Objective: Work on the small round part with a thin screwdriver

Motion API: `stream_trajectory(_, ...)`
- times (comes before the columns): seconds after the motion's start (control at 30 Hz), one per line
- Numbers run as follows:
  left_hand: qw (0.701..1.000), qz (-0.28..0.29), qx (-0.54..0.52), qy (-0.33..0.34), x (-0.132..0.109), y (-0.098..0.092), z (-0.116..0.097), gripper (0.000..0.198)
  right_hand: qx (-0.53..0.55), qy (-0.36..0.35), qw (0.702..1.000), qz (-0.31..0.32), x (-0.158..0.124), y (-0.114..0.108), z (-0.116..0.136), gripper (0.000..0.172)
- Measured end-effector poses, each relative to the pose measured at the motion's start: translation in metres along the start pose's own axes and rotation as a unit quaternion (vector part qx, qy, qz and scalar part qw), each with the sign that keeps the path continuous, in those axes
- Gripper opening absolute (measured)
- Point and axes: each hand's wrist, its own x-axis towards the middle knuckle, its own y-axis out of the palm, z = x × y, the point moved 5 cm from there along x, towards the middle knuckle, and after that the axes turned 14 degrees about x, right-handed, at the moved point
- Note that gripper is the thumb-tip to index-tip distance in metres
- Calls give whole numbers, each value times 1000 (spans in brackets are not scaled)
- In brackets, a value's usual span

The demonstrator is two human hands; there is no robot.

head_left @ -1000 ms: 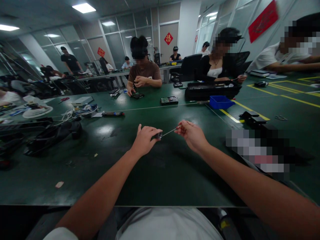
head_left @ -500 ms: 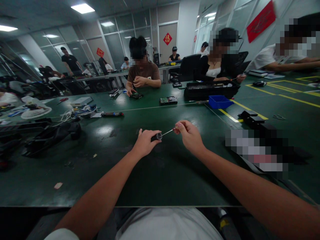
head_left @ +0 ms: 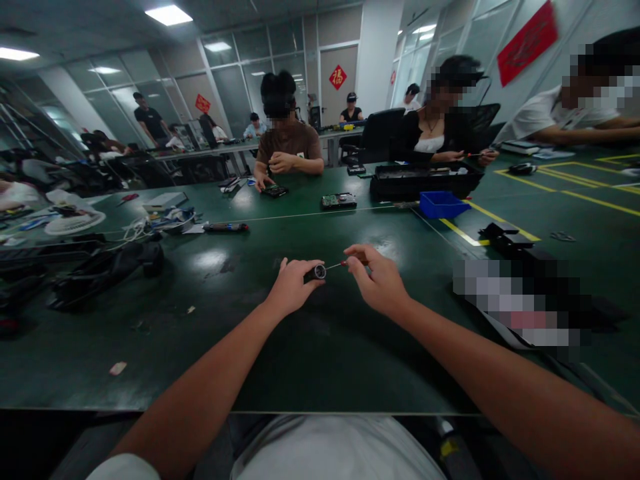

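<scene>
Room: office-like workspace with glass partitions, ceiling lights and a red diamond sign [head_left: 338, 77] on the far door.
Bench: dark green top [head_left: 300, 360], yellow tape lines at far right.
Black cylindrical part: above the middle of the bench, its round end [head_left: 320, 272] turned to the right.
Left hand [head_left: 293, 285]: thumb and fingers pinched around that part.
Right hand [head_left: 381, 280]: fingers curled, holding a thin screwdriver [head_left: 344, 264] by its red handle; the shaft points left at the round end, contact too small to tell.
Far middle: a drive with a green board [head_left: 339, 201], a blue bin [head_left: 443, 205] to its right, a long black housing [head_left: 425, 183] behind the bin.
Far side: a co-worker in a brown top [head_left: 290, 147], bent over a small dark device [head_left: 275, 191].
Left: a dark pen-shaped tool [head_left: 226, 227].
Near left: a pale scrap [head_left: 118, 369].
</scene>
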Motion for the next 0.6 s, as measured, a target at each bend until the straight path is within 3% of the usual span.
stream_trajectory(0.2,1000,-3,-4,14,-1,2,0,37,-56,3,998,10,0,4,6,30)
stream_trajectory(0.3,1000,-5,-3,15,-1,2,0,36,-34,12,999,-3,-2,4,7,23)
stream_trajectory(0.43,999,-34,-21,0,0,-4,0,35,103,57,991,-65,0,2,-7,22)
stream_trajectory(0.53,995,-85,-41,13,-1,-12,0,35,268,119,950,-105,7,-1,-29,24)
stream_trajectory(0.6,995,-89,-30,30,-1,-13,0,33,331,175,922,-95,12,0,-43,26)
